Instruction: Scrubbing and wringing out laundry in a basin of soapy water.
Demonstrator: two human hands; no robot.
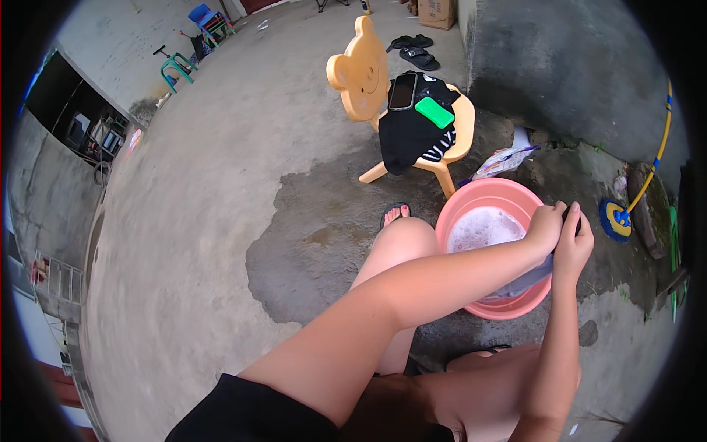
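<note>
A pink basin (492, 190) stands on the wet concrete in front of me, with white suds (482, 225) and water in it. Over the basin's right side, my left hand (546, 227) and my right hand (573, 247) are closed close together around a wet dark grey cloth (532, 277). Part of the cloth hangs from the hands down into the basin. The bunched upper part is mostly hidden by my fingers, so what kind of garment it is cannot be made out. My left forearm crosses above my knee.
A yellow bear-shaped chair (462, 125) beyond the basin carries black clothing (401, 140), a phone (403, 92) and a green bar-shaped item (434, 113). A plastic packet (504, 162) lies behind the basin. A yellow-handled brush (616, 219) is at right, near the wall; black sandals (418, 57) lie farther back.
</note>
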